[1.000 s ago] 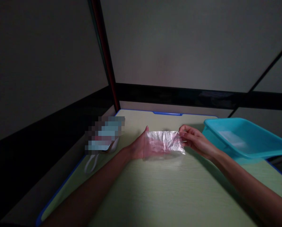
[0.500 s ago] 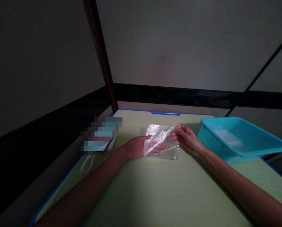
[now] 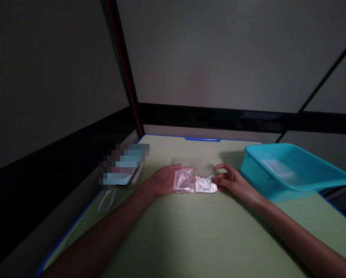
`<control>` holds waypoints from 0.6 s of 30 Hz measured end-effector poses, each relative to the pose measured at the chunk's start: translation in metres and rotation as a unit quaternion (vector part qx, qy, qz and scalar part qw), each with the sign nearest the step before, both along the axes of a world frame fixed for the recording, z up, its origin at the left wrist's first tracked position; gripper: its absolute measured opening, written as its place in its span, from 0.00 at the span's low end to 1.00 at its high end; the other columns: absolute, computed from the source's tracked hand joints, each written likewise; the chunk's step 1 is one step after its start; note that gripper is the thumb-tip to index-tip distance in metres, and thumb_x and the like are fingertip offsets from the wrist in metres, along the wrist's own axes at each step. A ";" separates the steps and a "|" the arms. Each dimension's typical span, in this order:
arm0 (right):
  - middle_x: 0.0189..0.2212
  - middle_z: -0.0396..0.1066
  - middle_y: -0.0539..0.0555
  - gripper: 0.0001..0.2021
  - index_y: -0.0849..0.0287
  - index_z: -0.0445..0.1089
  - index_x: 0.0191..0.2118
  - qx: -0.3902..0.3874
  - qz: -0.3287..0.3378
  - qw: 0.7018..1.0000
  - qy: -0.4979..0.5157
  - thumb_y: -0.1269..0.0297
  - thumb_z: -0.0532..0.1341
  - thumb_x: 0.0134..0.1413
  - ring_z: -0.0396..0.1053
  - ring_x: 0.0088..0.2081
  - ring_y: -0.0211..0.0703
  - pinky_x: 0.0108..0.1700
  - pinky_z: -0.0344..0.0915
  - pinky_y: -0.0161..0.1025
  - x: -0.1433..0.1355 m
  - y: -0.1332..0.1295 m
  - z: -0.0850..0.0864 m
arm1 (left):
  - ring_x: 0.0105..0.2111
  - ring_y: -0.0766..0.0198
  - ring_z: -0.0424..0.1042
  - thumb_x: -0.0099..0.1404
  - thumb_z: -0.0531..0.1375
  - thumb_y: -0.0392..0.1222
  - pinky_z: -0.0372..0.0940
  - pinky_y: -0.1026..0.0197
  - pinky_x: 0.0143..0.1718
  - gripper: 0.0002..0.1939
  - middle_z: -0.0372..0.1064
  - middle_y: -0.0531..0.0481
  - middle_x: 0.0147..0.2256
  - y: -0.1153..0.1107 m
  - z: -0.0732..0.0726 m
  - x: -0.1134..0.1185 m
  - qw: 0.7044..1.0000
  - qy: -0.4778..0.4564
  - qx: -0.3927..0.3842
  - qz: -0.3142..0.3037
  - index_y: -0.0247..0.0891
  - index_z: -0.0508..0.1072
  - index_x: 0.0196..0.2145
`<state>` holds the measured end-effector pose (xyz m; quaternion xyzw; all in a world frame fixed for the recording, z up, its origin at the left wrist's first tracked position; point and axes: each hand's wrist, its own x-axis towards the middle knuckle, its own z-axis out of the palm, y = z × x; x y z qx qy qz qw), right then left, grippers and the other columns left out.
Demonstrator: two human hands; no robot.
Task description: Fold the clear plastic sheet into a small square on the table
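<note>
A clear, crinkled plastic bag (image 3: pixel 194 183), doubled over into a low strip, lies across the fingers of my left hand (image 3: pixel 165 180). That hand is palm up with its fingers stretched out flat, and some of them show through the film. At the bag's right end, my right hand (image 3: pixel 232 183) has its thumb on the edge and other fingers partly hidden beneath. Its index finger is raised and bent, apart from the film.
A turquoise plastic basin (image 3: pixel 255 173) with a whitish flat piece (image 3: pixel 279 168) inside stands at the right. On the left is a pixelated item (image 3: pixel 125 166) with a white strap loop (image 3: pixel 105 200). The pale table (image 3: pixel 196 239) has a blue edge, with walls beyond.
The bag's upper part has come down and folded over, making it a lower strip. My right hand has moved down along its right edge; my left hand has barely moved.
</note>
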<state>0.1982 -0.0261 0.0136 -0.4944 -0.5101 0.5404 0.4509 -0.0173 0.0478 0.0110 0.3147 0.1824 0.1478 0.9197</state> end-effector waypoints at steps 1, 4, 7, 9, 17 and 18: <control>0.19 0.62 0.42 0.15 0.57 0.54 0.36 0.018 0.007 1.000 -0.016 0.66 0.61 0.42 0.60 0.19 0.29 0.21 0.57 0.27 -0.001 0.001 -0.003 | 0.45 0.51 0.64 0.61 0.44 0.44 0.50 0.48 0.47 0.23 0.63 0.35 0.44 0.000 0.000 0.000 1.000 0.001 0.000 -0.001 0.27 0.56 0.50; 0.17 0.59 0.41 0.14 0.58 0.55 0.36 0.050 0.025 0.997 -0.047 0.64 0.60 0.43 0.57 0.17 0.28 0.18 0.52 0.26 -0.002 0.002 -0.007 | 0.44 0.51 0.64 0.61 0.45 0.44 0.51 0.48 0.46 0.22 0.64 0.36 0.43 -0.001 0.000 0.000 1.000 0.009 -0.006 -0.010 0.29 0.57 0.50; 0.21 0.61 0.43 0.14 0.57 0.53 0.37 0.038 0.038 0.998 -0.041 0.62 0.58 0.45 0.63 0.21 0.30 0.21 0.56 0.28 -0.002 0.000 -0.006 | 0.44 0.51 0.64 0.61 0.45 0.43 0.51 0.48 0.46 0.21 0.64 0.36 0.43 -0.003 0.001 0.000 1.000 0.009 -0.014 -0.019 0.29 0.57 0.49; 0.24 0.63 0.45 0.13 0.56 0.52 0.37 0.028 0.048 0.997 -0.046 0.61 0.57 0.46 0.65 0.23 0.33 0.22 0.59 0.30 -0.001 -0.002 -0.005 | 0.45 0.50 0.64 0.61 0.45 0.44 0.51 0.47 0.46 0.22 0.64 0.35 0.44 -0.003 0.001 0.001 1.000 0.004 -0.017 -0.023 0.29 0.56 0.50; 0.24 0.64 0.46 0.14 0.56 0.51 0.38 0.040 0.062 0.996 -0.055 0.61 0.57 0.47 0.67 0.23 0.36 0.24 0.61 0.32 -0.002 -0.001 -0.007 | 0.45 0.50 0.64 0.62 0.45 0.43 0.51 0.46 0.46 0.24 0.61 0.35 0.46 -0.003 0.001 0.000 0.999 -0.007 -0.021 -0.041 0.31 0.50 0.53; 0.24 0.65 0.46 0.15 0.56 0.52 0.39 0.047 0.057 0.996 -0.056 0.61 0.57 0.47 0.67 0.24 0.36 0.25 0.62 0.33 -0.001 0.000 -0.006 | 0.44 0.50 0.64 0.62 0.45 0.43 0.51 0.46 0.46 0.24 0.61 0.35 0.46 -0.003 0.001 0.000 0.999 -0.006 -0.020 -0.042 0.31 0.49 0.54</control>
